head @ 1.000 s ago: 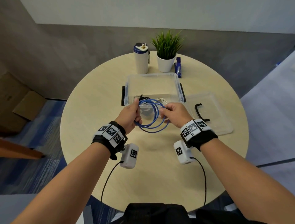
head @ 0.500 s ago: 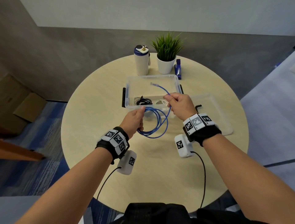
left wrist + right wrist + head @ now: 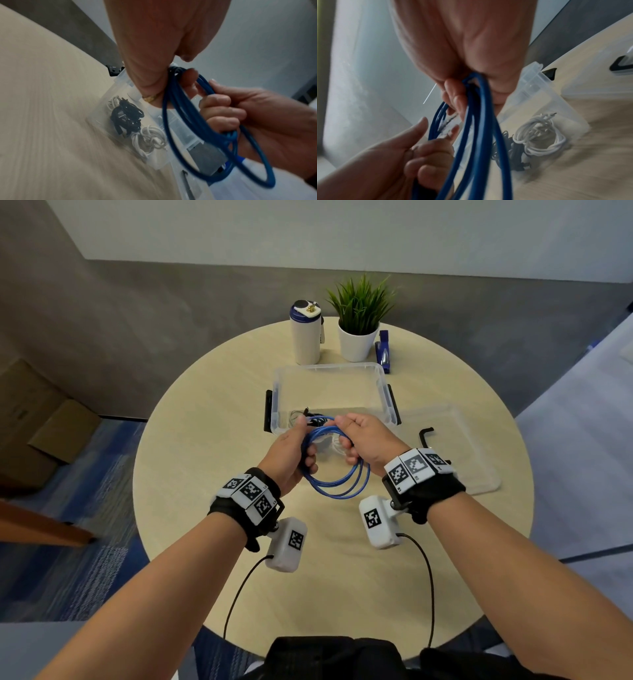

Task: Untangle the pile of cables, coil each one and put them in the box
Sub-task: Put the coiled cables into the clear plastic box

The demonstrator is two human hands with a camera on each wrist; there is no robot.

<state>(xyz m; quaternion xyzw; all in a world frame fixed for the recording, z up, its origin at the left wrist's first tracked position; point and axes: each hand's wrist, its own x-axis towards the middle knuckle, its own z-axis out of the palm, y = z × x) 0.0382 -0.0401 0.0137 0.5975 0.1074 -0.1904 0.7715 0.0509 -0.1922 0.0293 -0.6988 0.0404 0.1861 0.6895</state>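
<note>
A blue cable (image 3: 337, 486) hangs in several loops between both hands, just in front of the clear plastic box (image 3: 329, 370). My left hand (image 3: 291, 453) grips the left side of the coil (image 3: 173, 108). My right hand (image 3: 363, 440) grips the coil's top right, fingers curled round the strands (image 3: 471, 108). In the box's near end lie a coiled black cable (image 3: 126, 115) and a coiled white cable (image 3: 149, 140), also seen as the white cable (image 3: 539, 136) in the right wrist view. The cable's end plug is hidden.
The box's clear lid (image 3: 455, 453) lies flat to the right with a black clip (image 3: 425, 434) on it. Behind the box stand a white bottle (image 3: 306, 335), a potted plant (image 3: 359, 326) and a blue object (image 3: 383, 352). The round table (image 3: 191, 460) drops off on all sides.
Half a second ago my right hand held the cable's free end up over the box. It has come back down to the coil, laying another loop beside my left hand.
</note>
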